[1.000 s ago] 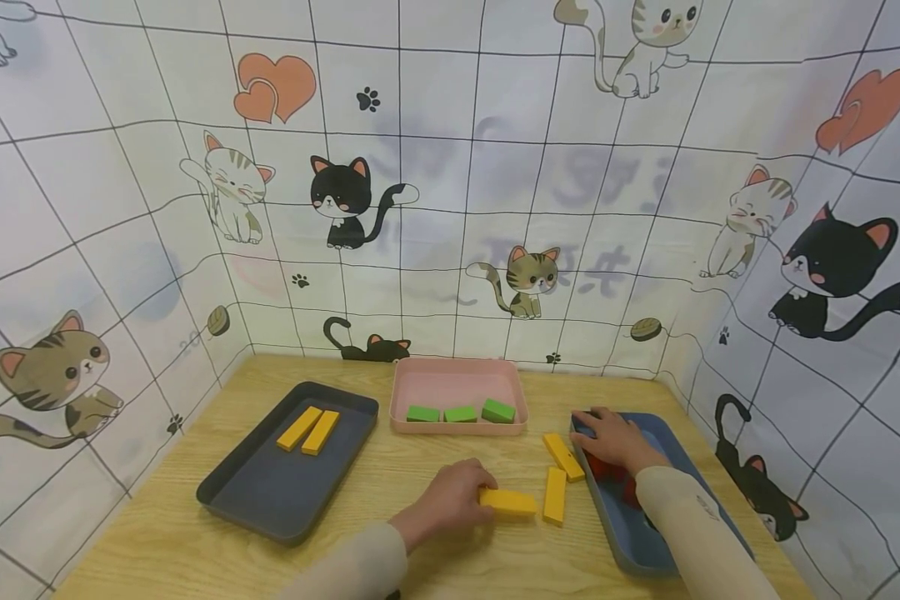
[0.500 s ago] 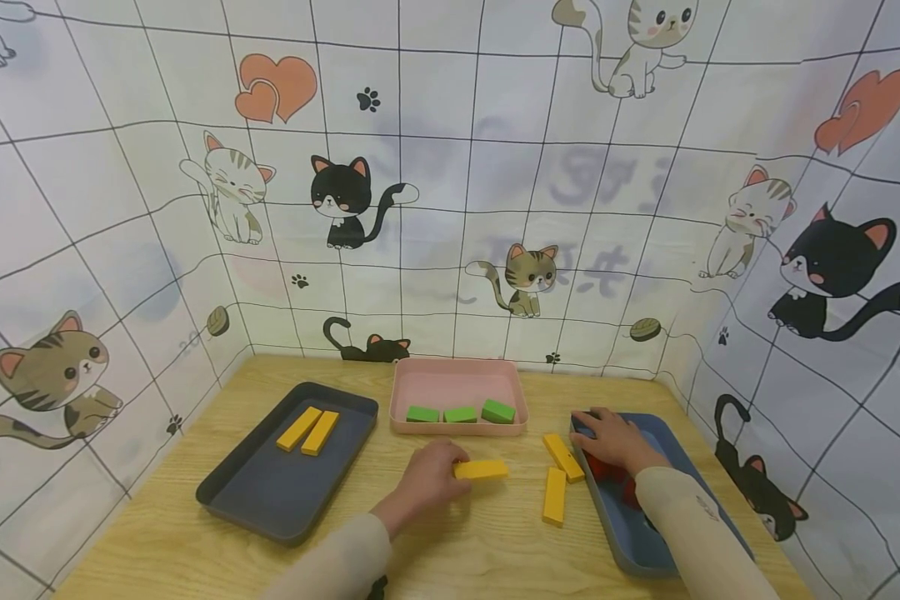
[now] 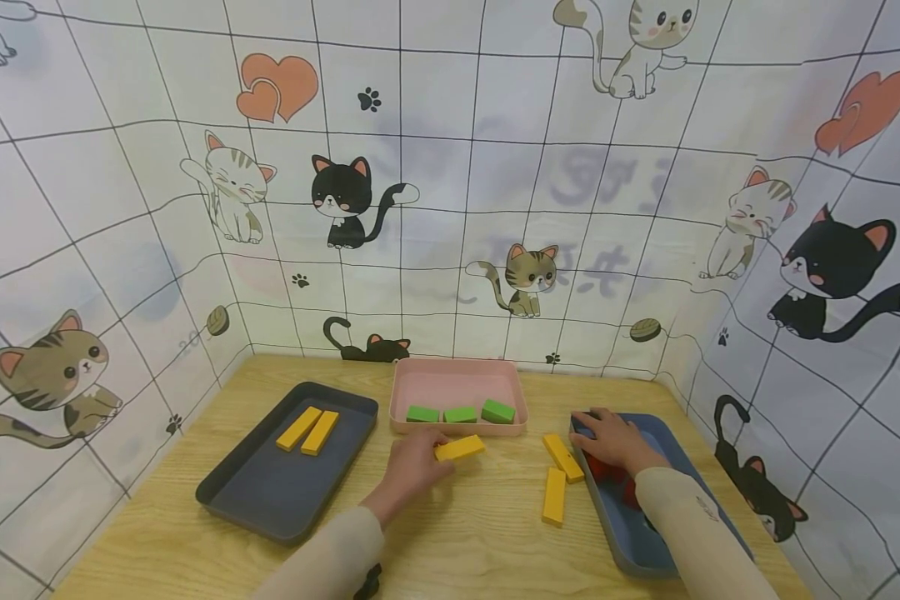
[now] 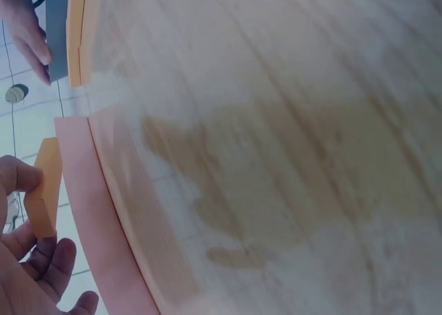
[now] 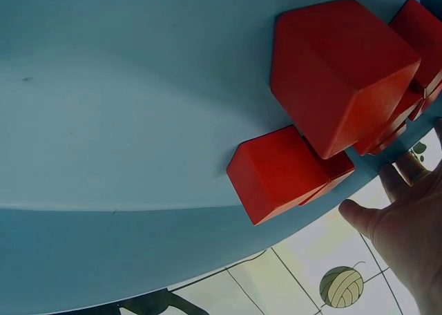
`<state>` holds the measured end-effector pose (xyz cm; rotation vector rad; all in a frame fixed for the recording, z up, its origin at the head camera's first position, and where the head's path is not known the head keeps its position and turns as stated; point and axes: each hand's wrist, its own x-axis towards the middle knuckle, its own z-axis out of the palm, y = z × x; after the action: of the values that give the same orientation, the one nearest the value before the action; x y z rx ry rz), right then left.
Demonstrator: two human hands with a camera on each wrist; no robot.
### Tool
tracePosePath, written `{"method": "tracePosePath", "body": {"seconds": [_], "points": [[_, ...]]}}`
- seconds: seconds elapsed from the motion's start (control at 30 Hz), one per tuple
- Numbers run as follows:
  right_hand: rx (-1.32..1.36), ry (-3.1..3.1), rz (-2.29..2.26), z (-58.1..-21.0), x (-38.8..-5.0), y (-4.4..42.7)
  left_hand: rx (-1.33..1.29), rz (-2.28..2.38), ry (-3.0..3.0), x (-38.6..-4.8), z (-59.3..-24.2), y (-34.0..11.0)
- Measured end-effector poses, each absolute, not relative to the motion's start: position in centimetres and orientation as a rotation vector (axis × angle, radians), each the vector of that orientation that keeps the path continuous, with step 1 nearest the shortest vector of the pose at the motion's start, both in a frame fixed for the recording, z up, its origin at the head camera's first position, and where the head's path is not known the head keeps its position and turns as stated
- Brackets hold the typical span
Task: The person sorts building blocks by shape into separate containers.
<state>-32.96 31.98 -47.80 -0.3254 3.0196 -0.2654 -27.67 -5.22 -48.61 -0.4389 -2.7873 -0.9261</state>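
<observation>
My left hand (image 3: 414, 467) pinches a yellow block (image 3: 461, 448) between thumb and fingertips, above the table just in front of the pink tray (image 3: 450, 385). The left wrist view shows that block (image 4: 44, 191) beside the tray's pink wall (image 4: 103, 232). My right hand (image 3: 613, 437) rests at the far left rim of the blue tray (image 3: 624, 533), fingers spread and holding nothing. Under and beside it lie several red blocks (image 5: 338, 66), partly hidden in the head view. Two more yellow blocks, one farther back (image 3: 562, 457) and one nearer (image 3: 554, 497), lie on the table left of the blue tray.
Three green blocks (image 3: 461, 415) sit along the front of the pink tray. On the left stands a dark grey tray (image 3: 270, 492) with two yellow blocks (image 3: 319, 432) lying in it. A cat-print cloth (image 3: 435, 208) encloses the wooden table (image 3: 487, 550) at back and sides.
My left hand has carried the yellow block leftward and away from me, from beside the other loose yellow blocks to near the pink tray. The right hand has stayed put.
</observation>
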Motion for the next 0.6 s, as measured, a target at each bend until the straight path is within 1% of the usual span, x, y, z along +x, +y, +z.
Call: {"method": "tracePosePath", "body": {"seconds": [0.33,0.6], "points": [[-0.328,3.015,-0.273,-47.7,-32.8,31.9,-0.233,-1.031,-2.729,-28.4,-48.1,-6.5],[-0.318,3.014,-0.268,-47.8,-33.0,32.0,-0.161,-0.992,-2.667,-28.8,-47.9,-7.6]]}}
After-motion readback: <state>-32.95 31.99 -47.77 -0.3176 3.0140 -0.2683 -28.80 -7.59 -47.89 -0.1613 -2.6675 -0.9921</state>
